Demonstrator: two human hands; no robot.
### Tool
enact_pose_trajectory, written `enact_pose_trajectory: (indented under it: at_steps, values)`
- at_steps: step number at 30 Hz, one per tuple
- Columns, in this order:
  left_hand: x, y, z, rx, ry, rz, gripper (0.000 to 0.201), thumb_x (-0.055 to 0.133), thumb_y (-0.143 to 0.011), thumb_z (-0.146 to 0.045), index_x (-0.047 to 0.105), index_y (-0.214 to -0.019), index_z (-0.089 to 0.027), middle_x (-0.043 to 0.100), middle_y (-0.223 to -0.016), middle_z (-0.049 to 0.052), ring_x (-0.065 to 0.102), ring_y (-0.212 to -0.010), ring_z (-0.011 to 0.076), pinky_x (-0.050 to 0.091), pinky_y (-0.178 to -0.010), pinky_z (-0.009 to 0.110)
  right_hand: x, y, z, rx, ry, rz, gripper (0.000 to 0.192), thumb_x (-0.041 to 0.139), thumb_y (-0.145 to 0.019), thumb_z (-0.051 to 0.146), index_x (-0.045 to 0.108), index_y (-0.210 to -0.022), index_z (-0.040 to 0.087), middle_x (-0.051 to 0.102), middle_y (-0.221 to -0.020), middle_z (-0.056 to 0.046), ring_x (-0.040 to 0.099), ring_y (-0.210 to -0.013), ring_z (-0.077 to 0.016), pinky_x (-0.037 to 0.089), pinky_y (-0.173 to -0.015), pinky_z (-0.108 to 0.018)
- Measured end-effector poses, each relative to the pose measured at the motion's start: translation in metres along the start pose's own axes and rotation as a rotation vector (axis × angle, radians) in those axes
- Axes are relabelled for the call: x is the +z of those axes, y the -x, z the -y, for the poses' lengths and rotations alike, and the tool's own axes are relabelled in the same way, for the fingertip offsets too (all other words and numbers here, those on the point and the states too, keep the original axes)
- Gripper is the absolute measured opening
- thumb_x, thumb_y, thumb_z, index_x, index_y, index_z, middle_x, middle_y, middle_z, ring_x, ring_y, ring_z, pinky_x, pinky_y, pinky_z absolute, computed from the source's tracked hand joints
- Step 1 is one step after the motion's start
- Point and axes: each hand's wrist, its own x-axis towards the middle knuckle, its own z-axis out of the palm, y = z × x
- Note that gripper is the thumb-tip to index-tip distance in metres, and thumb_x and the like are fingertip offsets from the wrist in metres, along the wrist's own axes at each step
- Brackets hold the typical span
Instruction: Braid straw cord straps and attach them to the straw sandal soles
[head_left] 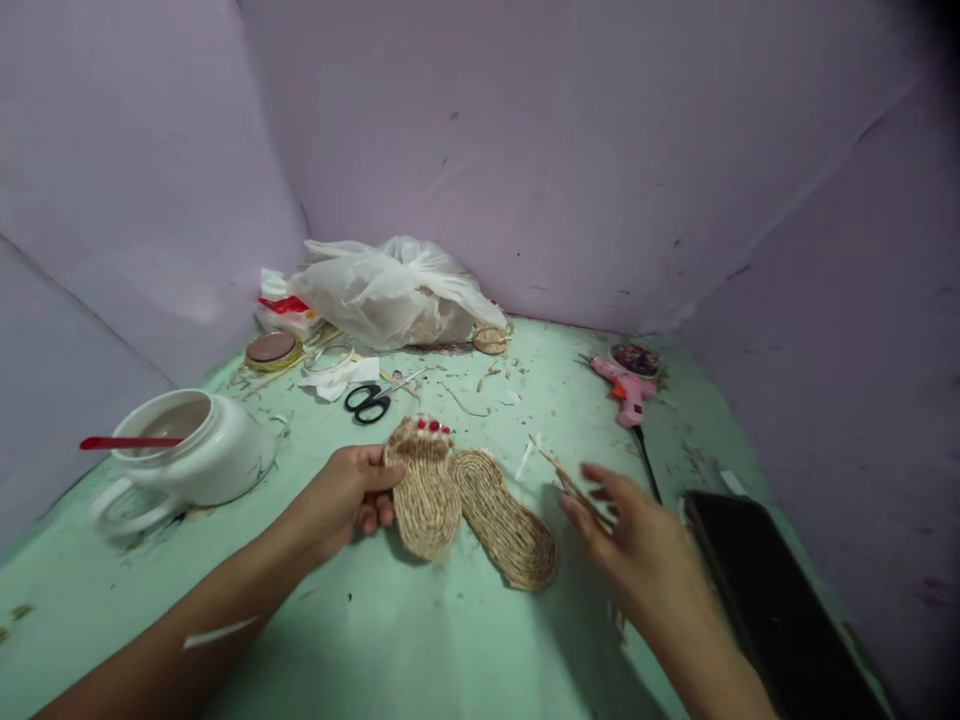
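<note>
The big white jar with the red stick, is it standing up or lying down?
Lying down. The white wide-mouthed jar rests on its side on the green table, mouth facing left, the red stick poking out.

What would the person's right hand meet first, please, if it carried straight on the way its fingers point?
Probably the bare woven straw sole: the right hand points left toward it across the green table. Depth is uncertain.
</note>
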Motion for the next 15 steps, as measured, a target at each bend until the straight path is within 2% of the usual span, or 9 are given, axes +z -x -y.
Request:
enact_pose_trajectory:
  at_steps: [2, 3, 7, 9, 11, 15]
  values:
    - [0.0, 0.012, 0.004, -0.077, -0.053, 0.037, 0.022, 0.065, -0.064, -0.027, 0.053, -0.076, -0.013, 0.055, -0.043, -0.002, 0.045, -0.034, 0.0064, 0.031, -0.028, 0.012, -0.001, -0.003, -0.001, -0.049, 0.09, -0.137, 0.033, 0.048, -0.077, 0.031, 0.057, -0.105, 0.015, 0.059, -0.106, -0.016, 0.053, -0.101, -0.0309, 0.042, -0.081, -0.041]
    - [0.001, 0.017, 0.007, -0.115, -0.074, 0.051, 0.025, 0.065, -0.063, -0.028, 0.053, -0.08, -0.012, 0.055, -0.044, -0.001, 0.047, -0.034, 0.0072, 0.034, -0.029, 0.013, 0.0, -0.003, 0.001, -0.068, 0.091, -0.132, 0.032, 0.046, -0.078, 0.029, 0.057, -0.105, 0.015, 0.059, -0.107, -0.015, 0.054, -0.1, -0.0299, 0.042, -0.081, -0.041]
    - [0.007, 0.028, 0.017, -0.199, -0.146, 0.086, 0.037, 0.062, -0.065, -0.031, 0.051, -0.094, -0.011, 0.059, -0.048, 0.001, 0.051, -0.037, 0.0096, 0.04, -0.032, 0.016, 0.012, 0.005, 0.018, -0.026, 0.083, 0.185, 0.02, 0.047, -0.078, 0.024, 0.062, -0.091, 0.019, 0.067, -0.086, -0.009, 0.062, -0.079, -0.0253, 0.045, -0.066, -0.035]
    - [0.011, 0.025, 0.017, -0.204, -0.168, 0.085, 0.043, 0.062, -0.064, -0.031, 0.05, -0.1, -0.011, 0.061, -0.052, 0.002, 0.053, -0.039, 0.0105, 0.041, -0.033, 0.017, 0.017, 0.009, 0.024, -0.009, 0.094, 0.27, 0.018, 0.049, -0.078, 0.023, 0.063, -0.087, 0.02, 0.067, -0.081, -0.007, 0.062, -0.075, -0.025, 0.044, -0.062, -0.033]
    - [0.015, 0.016, 0.012, -0.182, -0.192, 0.096, 0.044, 0.062, -0.064, -0.031, 0.051, -0.102, -0.011, 0.06, -0.051, 0.001, 0.052, -0.038, 0.0104, 0.041, -0.033, 0.017, 0.021, 0.011, 0.025, 0.025, 0.028, 0.309, 0.017, 0.051, -0.077, 0.025, 0.064, -0.087, 0.02, 0.067, -0.075, -0.005, 0.062, -0.069, -0.023, 0.044, -0.06, -0.031]
    - [0.023, -0.012, -0.004, -0.043, -0.379, 0.095, 0.026, 0.056, -0.068, -0.026, 0.059, -0.088, -0.01, 0.049, -0.036, -0.004, 0.041, -0.029, 0.0072, 0.03, -0.029, 0.014, 0.025, 0.012, 0.018, 0.109, -0.171, 0.29, 0.018, 0.051, -0.078, 0.027, 0.063, -0.089, 0.019, 0.066, -0.071, -0.004, 0.062, -0.065, -0.0201, 0.045, -0.061, -0.031]
